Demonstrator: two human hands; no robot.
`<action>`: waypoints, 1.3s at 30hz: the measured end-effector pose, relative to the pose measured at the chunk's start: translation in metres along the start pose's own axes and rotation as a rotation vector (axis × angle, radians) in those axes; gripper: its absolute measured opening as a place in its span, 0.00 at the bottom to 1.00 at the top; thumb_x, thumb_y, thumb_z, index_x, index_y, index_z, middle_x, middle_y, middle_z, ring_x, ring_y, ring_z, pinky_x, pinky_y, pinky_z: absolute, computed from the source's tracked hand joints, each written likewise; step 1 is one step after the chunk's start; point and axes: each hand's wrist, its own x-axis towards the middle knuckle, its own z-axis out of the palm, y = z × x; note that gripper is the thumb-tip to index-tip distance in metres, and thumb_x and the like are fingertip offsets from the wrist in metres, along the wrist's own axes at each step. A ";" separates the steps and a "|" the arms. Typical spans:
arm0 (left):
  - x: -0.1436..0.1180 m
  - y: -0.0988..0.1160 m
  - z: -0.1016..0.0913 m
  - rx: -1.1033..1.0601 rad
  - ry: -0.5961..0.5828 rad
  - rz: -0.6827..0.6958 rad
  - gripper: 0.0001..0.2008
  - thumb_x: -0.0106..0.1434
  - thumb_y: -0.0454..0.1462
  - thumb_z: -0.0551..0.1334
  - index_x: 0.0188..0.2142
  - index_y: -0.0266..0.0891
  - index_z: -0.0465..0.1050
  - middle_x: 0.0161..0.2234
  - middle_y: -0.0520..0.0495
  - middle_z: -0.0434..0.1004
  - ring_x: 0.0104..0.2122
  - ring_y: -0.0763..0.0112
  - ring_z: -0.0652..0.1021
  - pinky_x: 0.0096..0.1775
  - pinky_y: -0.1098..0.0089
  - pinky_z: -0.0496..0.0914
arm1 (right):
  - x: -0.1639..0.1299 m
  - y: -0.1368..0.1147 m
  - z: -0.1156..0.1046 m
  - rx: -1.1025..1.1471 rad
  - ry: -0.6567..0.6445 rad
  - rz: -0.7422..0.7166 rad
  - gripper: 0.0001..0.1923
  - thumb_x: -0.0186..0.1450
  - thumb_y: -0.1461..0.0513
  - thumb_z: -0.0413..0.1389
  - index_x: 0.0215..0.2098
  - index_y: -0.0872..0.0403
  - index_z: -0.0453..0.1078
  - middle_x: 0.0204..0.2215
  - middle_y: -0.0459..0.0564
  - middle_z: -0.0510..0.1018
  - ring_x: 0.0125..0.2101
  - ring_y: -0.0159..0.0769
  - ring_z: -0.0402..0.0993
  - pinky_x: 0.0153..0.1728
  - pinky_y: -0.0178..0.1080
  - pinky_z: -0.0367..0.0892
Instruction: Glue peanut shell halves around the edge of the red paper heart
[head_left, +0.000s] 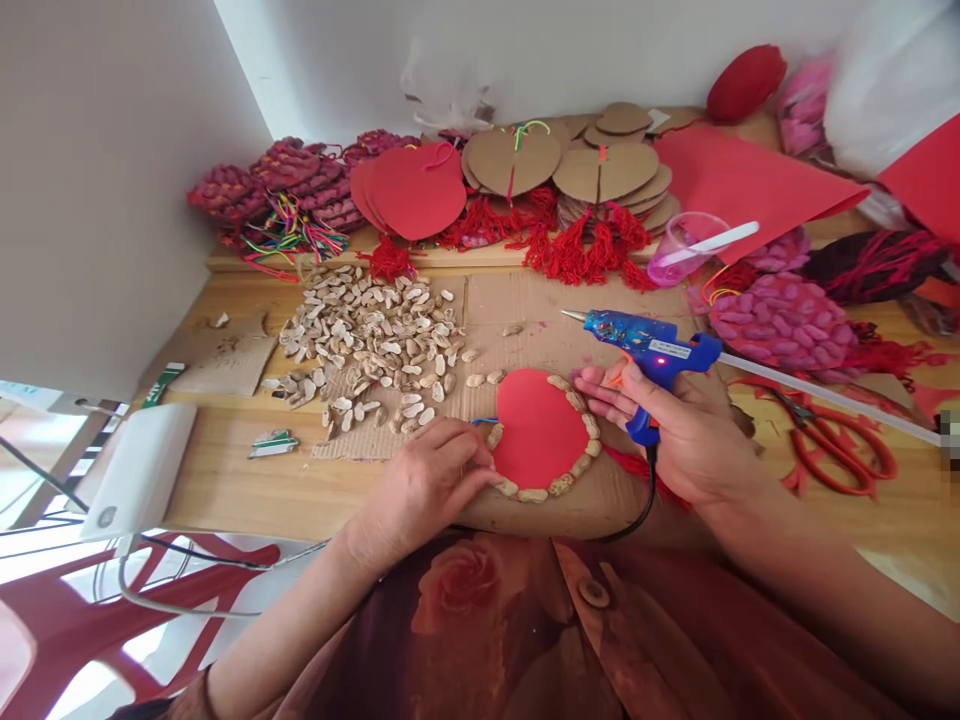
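A red paper heart [536, 425] lies on cardboard in front of me, with peanut shells [561, 485] set along its rim. My left hand [439, 470] is at the heart's left edge, thumb and fingers closed on a peanut shell there that they mostly hide. My right hand [675, 425] grips the handle of a blue glue gun [637, 340] to the right of the heart. Its nozzle points left, above the cardboard, and a red light glows on its body. A clear glue stick [825, 392] sticks out of its back. Some fingers of that hand extend toward the heart's right rim.
A heap of loose peanut shells [367, 330] covers the cardboard at left. Cardboard hearts [514, 160] with red tassels line the back, near a plastic cup [686, 250]. Orange-handled scissors [840, 440] lie at right. A white power strip [142, 470] stands at the left edge.
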 end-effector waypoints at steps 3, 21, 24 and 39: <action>0.000 -0.010 -0.007 0.067 0.106 -0.034 0.04 0.70 0.36 0.64 0.36 0.40 0.76 0.38 0.47 0.80 0.42 0.66 0.80 0.47 0.66 0.73 | 0.004 0.004 -0.004 0.037 0.002 -0.019 0.10 0.63 0.52 0.69 0.36 0.48 0.79 0.39 0.49 0.87 0.44 0.41 0.85 0.44 0.38 0.80; 0.059 -0.023 -0.016 0.407 0.087 -0.156 0.18 0.66 0.33 0.65 0.55 0.43 0.76 0.43 0.46 0.84 0.46 0.53 0.77 0.50 0.53 0.66 | 0.007 -0.002 -0.003 -0.008 -0.022 0.062 0.19 0.55 0.51 0.73 0.34 0.52 0.73 0.28 0.44 0.79 0.28 0.33 0.80 0.24 0.31 0.73; 0.062 -0.026 -0.010 0.419 0.062 -0.185 0.20 0.64 0.32 0.65 0.55 0.43 0.76 0.43 0.46 0.84 0.46 0.52 0.77 0.49 0.54 0.65 | 0.006 -0.002 -0.003 -0.007 -0.027 0.072 0.18 0.56 0.52 0.73 0.34 0.51 0.73 0.28 0.44 0.79 0.28 0.34 0.81 0.24 0.31 0.72; 0.063 -0.029 -0.014 0.436 0.082 -0.204 0.04 0.65 0.39 0.68 0.39 0.43 0.80 0.38 0.46 0.84 0.43 0.53 0.78 0.45 0.57 0.64 | 0.006 -0.001 -0.008 -0.020 -0.066 0.072 0.11 0.63 0.54 0.68 0.33 0.50 0.74 0.29 0.44 0.79 0.28 0.33 0.77 0.24 0.32 0.71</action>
